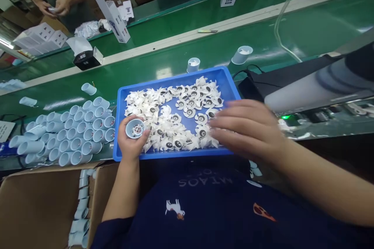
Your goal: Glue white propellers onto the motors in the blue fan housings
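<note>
My left hand (pixel 131 144) is closed around a pale blue plastic tube (pixel 134 128), its open end facing up, at the front left corner of a blue tray (pixel 224 79). The tray holds several white fan blades (pixel 175 120) with dark round hubs. My right hand (pixel 245 126) reaches over the tray's right side, fingers stretched toward the blades and blurred by motion; I cannot make out anything in them.
A stack of pale blue tubes (pixel 67 132) lies left of the tray, more fill a cardboard box (pixel 43 202) at the front left. Loose tubes (pixel 193 64) stand on the green conveyor. Another person's hands (pixel 57 6) work at the far left. A dark machine (pixel 306 81) sits right.
</note>
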`<state>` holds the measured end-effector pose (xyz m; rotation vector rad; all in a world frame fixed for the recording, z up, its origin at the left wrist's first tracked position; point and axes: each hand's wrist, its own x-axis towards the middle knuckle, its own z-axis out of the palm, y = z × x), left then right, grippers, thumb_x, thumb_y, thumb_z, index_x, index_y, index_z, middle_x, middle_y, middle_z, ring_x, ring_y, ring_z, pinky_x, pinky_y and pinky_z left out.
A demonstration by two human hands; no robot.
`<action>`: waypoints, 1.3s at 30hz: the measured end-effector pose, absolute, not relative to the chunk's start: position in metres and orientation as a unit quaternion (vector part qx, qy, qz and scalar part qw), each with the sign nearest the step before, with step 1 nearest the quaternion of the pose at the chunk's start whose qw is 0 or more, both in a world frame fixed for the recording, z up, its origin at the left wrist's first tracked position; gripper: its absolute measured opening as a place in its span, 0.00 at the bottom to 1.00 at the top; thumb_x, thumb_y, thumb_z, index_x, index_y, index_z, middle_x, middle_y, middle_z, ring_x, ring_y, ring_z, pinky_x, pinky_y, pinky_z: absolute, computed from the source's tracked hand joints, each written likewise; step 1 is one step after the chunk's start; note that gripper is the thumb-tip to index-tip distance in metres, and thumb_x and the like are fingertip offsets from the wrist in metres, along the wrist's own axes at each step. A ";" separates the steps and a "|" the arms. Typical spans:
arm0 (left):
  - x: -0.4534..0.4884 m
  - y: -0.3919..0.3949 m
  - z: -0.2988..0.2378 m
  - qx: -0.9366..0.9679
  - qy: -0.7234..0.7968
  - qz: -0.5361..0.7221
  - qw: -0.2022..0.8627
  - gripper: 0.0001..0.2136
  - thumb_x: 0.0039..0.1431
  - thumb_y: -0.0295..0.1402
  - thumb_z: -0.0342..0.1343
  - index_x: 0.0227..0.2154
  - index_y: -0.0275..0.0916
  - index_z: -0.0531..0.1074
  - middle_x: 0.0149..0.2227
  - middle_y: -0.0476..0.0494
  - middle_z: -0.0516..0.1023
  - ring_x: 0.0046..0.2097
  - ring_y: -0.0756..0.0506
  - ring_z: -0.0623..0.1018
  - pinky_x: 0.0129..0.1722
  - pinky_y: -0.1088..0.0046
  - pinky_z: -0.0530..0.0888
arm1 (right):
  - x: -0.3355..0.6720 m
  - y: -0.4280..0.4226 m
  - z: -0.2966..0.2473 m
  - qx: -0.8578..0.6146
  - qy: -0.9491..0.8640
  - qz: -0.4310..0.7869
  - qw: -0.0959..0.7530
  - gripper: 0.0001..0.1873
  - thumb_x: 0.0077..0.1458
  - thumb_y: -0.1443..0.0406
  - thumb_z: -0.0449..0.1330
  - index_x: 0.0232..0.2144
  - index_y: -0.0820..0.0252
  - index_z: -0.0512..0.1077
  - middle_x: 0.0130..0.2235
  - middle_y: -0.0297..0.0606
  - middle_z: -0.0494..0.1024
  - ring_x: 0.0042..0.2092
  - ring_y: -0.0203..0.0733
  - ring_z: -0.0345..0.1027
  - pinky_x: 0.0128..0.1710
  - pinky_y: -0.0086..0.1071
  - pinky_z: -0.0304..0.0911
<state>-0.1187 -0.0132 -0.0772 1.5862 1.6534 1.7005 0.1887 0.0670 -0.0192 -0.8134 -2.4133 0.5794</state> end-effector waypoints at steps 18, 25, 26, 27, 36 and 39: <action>-0.122 -0.019 -0.080 0.500 0.659 0.544 0.138 0.27 0.48 0.44 0.69 0.50 0.42 0.69 0.49 0.41 0.76 0.49 0.40 0.78 0.51 0.62 0.74 | 0.040 0.142 -0.067 -0.410 -0.897 0.077 -0.148 0.15 0.64 0.60 0.61 0.47 0.66 0.72 0.48 0.45 0.74 0.51 0.47 0.69 0.54 0.47 0.66; -0.126 -0.022 -0.088 0.467 0.644 0.575 0.192 0.30 0.52 0.41 0.65 0.57 0.41 0.63 0.53 0.37 0.73 0.51 0.40 0.78 0.52 0.61 0.74 | 0.075 0.127 -0.037 -0.412 -0.846 0.333 0.054 0.13 0.64 0.62 0.55 0.46 0.66 0.69 0.46 0.48 0.74 0.48 0.46 0.70 0.52 0.46 0.67; -0.125 -0.024 -0.085 0.478 0.630 0.571 0.219 0.29 0.53 0.40 0.64 0.56 0.41 0.64 0.52 0.37 0.74 0.49 0.40 0.79 0.50 0.61 0.76 | 0.086 0.122 -0.030 -0.383 -0.830 0.397 0.080 0.14 0.64 0.61 0.52 0.47 0.64 0.68 0.44 0.48 0.75 0.45 0.44 0.71 0.49 0.43 0.69; -0.122 -0.027 -0.081 0.494 0.614 0.563 0.247 0.28 0.53 0.40 0.64 0.56 0.41 0.65 0.51 0.37 0.76 0.48 0.40 0.80 0.49 0.61 0.77 | 0.096 0.116 -0.024 -0.351 -0.810 0.458 0.103 0.15 0.64 0.60 0.49 0.47 0.63 0.66 0.43 0.48 0.75 0.42 0.43 0.72 0.45 0.41 0.71; -0.076 -0.022 -0.031 0.701 0.576 0.396 0.141 0.30 0.51 0.39 0.69 0.58 0.49 0.70 0.54 0.41 0.79 0.55 0.35 0.78 0.56 0.53 0.74 | 0.129 0.070 -0.018 -0.256 -0.721 0.596 0.244 0.16 0.63 0.56 0.53 0.47 0.59 0.67 0.42 0.44 0.73 0.40 0.42 0.70 0.43 0.40 0.70; -0.068 -0.018 -0.037 0.728 0.568 0.375 0.077 0.28 0.53 0.37 0.68 0.58 0.48 0.69 0.54 0.42 0.80 0.54 0.36 0.79 0.55 0.53 0.74 | 0.122 0.064 -0.019 -0.250 -0.849 0.390 0.253 0.10 0.61 0.63 0.58 0.44 0.59 0.73 0.42 0.45 0.73 0.43 0.46 0.67 0.47 0.45 0.66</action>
